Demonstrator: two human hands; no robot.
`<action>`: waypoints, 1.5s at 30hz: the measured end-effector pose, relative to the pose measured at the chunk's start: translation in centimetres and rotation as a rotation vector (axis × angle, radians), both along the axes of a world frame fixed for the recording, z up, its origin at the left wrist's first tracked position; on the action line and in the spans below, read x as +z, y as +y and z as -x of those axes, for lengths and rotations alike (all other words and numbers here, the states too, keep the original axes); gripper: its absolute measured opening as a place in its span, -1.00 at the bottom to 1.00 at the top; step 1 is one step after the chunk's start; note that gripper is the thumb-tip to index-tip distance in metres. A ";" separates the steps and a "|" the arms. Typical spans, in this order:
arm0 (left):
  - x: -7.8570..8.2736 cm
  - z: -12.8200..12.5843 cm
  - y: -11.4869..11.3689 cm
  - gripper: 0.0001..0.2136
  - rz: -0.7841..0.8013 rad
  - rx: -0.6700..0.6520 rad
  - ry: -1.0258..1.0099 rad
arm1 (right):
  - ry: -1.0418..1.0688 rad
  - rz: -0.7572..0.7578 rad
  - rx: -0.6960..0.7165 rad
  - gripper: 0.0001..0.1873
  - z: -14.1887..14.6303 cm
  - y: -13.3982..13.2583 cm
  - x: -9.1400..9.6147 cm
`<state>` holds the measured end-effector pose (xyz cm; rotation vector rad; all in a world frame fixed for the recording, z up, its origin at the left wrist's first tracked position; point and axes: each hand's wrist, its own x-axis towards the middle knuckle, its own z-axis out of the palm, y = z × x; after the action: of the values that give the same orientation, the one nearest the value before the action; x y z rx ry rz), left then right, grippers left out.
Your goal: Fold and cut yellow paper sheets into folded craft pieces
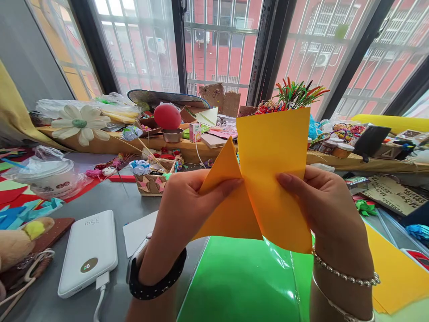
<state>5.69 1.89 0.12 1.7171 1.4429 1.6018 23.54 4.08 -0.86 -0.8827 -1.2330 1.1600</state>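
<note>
Yellow paper: while both your hands grip it, the yellow paper (273,143) is up in the air above the middle of the bench (117,201); you have a peaked, slanting part on the left and a tall, flat part on the right, meeting along a slanted line, and I cannot tell whether they are one sheet.
Left hand: your left hand (181,205) has its fingers clamped on the peaked part, thumb on the near face, the rest mostly hidden behind.
Right hand: your right hand (325,205) has its fingers clamped on the tall part, thumb flat on the near face, the others behind its right side.
Wrists: you wear a watch (157,286) with a dotted black strap on the left, a beaded bracelet (345,273) on the right.
Green sheet: below your paper, the glossy green sheet (234,281) lies toward the bench's near edge.
Power bank: the white power bank (89,250), cable plugged in, lies toward your near left corner.
Orange sheets: the orange sheets (398,273) lie toward the right edge, beyond your right wrist.
Far edge: the cardboard box (154,185) with stars stands near it, left of centre, close to the ledge bearing the red balloon (167,116).
</note>
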 end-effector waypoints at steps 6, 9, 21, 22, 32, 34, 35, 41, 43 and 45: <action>-0.1 -0.1 -0.1 -0.84 -0.009 0.019 0.021 | -0.006 0.010 -0.011 -0.88 0.0 0.1 -0.1; -0.1 -0.1 0.0 -0.83 -0.015 0.027 0.035 | -0.021 -0.010 -0.018 -0.88 -0.1 0.2 -0.1; 0.3 0.5 0.2 -0.78 0.038 0.042 0.021 | -0.060 -0.028 0.001 -0.86 -0.1 -0.2 0.1; 0.3 0.4 0.1 -0.78 0.019 0.063 0.023 | -0.052 -0.028 0.001 -0.85 -0.1 -0.2 0.0; 0.5 -0.1 -0.3 -0.77 -0.029 0.135 0.067 | -0.062 -0.024 -0.024 -0.84 -0.1 0.1 -0.2; 0.5 0.0 -0.4 -0.78 0.003 0.105 0.041 | -0.059 -0.023 -0.009 -0.83 -0.1 0.2 -0.1; 0.5 0.0 -0.4 -0.79 0.025 0.073 0.004 | -0.058 -0.026 0.000 -0.83 -0.1 0.2 -0.2; 0.0 0.8 0.4 -0.86 0.186 -0.283 -0.217 | -0.058 -0.072 0.000 -0.86 0.0 0.3 -0.3; -0.1 1.2 0.8 -0.86 0.239 -0.349 -0.153 | -0.071 -0.083 -0.009 -0.86 0.0 0.3 -0.3; -0.1 1.5 1.1 -0.84 0.268 -0.333 -0.072 | -0.080 -0.093 -0.017 -0.86 0.0 0.3 -0.2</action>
<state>4.18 3.04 -0.01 1.6237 1.1988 1.2230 23.56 4.33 -1.03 -0.8758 -1.3310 1.0537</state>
